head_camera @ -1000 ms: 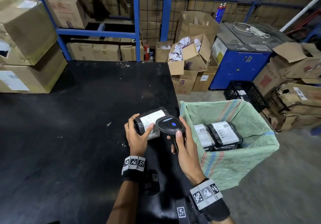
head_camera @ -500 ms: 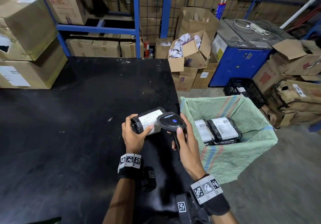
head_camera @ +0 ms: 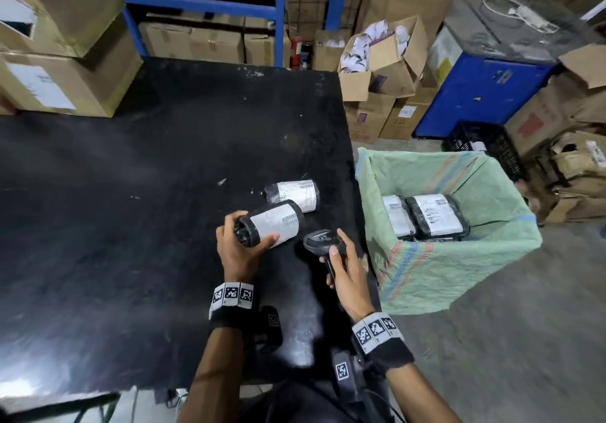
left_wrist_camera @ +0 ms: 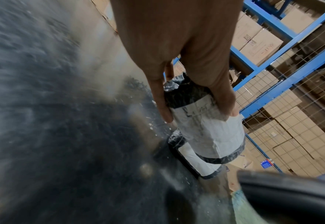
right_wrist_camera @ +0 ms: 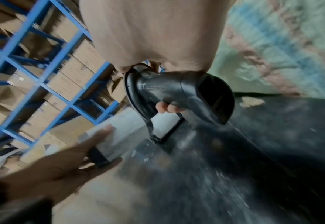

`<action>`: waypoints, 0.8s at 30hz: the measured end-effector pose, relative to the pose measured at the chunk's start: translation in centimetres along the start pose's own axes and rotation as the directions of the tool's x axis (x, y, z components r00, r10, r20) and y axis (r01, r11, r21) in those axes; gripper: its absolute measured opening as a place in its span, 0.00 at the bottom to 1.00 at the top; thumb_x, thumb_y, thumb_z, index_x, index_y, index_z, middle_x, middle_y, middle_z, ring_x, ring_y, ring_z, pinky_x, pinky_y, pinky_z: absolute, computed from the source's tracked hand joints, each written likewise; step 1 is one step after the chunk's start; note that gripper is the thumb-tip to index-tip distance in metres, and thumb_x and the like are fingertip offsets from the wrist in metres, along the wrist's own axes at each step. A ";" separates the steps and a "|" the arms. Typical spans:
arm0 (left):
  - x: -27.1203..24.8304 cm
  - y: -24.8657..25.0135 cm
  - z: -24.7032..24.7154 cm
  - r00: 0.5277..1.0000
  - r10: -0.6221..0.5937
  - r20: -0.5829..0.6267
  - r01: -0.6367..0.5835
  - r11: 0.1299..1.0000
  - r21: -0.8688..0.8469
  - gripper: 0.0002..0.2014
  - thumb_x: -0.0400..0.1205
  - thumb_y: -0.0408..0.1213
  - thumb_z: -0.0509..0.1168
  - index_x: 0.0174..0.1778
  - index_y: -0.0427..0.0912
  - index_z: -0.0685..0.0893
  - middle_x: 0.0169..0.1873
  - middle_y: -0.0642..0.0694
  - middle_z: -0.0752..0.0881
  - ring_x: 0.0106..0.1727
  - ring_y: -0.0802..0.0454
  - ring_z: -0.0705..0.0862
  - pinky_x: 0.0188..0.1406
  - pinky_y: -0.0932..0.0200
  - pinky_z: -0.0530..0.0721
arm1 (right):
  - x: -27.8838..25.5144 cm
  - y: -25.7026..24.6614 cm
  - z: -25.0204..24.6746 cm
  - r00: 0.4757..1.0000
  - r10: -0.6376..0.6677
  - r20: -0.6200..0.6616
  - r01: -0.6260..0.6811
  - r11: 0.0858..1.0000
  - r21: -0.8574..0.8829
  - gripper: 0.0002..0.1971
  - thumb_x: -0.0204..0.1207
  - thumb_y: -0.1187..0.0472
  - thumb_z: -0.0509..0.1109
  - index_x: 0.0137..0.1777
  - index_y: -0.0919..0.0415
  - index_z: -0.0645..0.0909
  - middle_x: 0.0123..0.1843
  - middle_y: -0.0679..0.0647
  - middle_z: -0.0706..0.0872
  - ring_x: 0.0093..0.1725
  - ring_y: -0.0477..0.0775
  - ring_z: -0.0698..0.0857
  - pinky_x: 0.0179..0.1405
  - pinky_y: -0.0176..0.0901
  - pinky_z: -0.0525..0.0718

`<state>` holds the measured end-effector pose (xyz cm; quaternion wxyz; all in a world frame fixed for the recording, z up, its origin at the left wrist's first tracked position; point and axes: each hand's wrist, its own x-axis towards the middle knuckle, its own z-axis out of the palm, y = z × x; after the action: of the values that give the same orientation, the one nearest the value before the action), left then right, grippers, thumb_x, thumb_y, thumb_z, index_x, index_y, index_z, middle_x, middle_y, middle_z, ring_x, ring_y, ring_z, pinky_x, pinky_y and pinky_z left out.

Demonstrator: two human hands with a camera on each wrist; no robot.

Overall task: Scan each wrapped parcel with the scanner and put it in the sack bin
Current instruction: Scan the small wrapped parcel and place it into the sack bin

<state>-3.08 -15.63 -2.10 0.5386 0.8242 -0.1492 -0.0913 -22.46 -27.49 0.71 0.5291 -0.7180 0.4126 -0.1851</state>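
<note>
Gripped at its dark end by the left hand (head_camera: 236, 249), a wrapped parcel (head_camera: 273, 222) is being held centre-frame, long axis running up-right. Its label is being faced by the scanner (head_camera: 323, 240), clasped in the right hand (head_camera: 348, 270) just right; sack bin (head_camera: 459, 255) further right.

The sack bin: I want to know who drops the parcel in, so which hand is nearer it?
Right. The right hand, holding the scanner, is beside the sack bin; the left hand, gripping a parcel, is farther away over the table.

cardboard boxes (head_camera: 59, 84), blue racking (head_camera: 278, 12), black crate (head_camera: 485, 140)
</note>
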 end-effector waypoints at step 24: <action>-4.1 0.5 -1.2 0.994 -0.044 0.100 0.046 0.999 -0.021 0.35 0.61 0.57 0.88 0.62 0.62 0.81 0.58 0.51 0.86 0.59 0.50 0.87 0.62 0.44 0.90 | 2.0 6.1 -0.2 0.956 0.260 0.138 -0.243 0.961 -0.133 0.31 0.84 0.42 0.61 0.86 0.45 0.60 0.77 0.58 0.77 0.71 0.55 0.80 0.73 0.48 0.74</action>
<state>-6.64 -13.37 -1.26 0.5377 0.8155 -0.1562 -0.1463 -23.86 -29.82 -5.09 0.5365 -0.7009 0.4686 -0.0361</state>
